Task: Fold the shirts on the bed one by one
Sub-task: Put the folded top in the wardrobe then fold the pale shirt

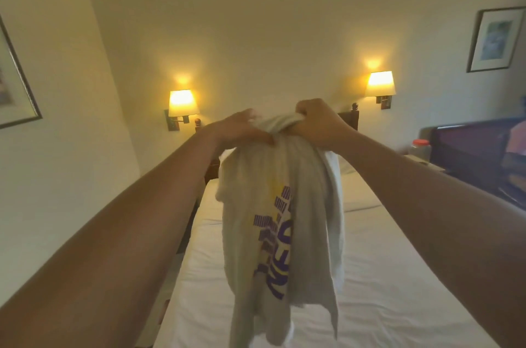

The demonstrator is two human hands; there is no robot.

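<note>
A white shirt [284, 222] with purple and yellow print hangs bunched in the air above the bed [384, 276]. Both arms are stretched out in front of me. My left hand [242, 130] pinches the shirt's top edge on the left. My right hand [318, 122] grips the gathered top fabric on the right, close beside the left hand. The shirt's lower part dangles in folds, and its hem runs out of view at the bottom. No other shirts show on the bed.
The bed has a white sheet, with pillows [345, 168] near a dark wooden headboard [351, 118]. Two lit wall lamps [182, 102] [380, 84] flank it. A second dark bed frame [469, 148] and a red-lidded jar [420, 147] stand at the right. Framed pictures hang on both side walls.
</note>
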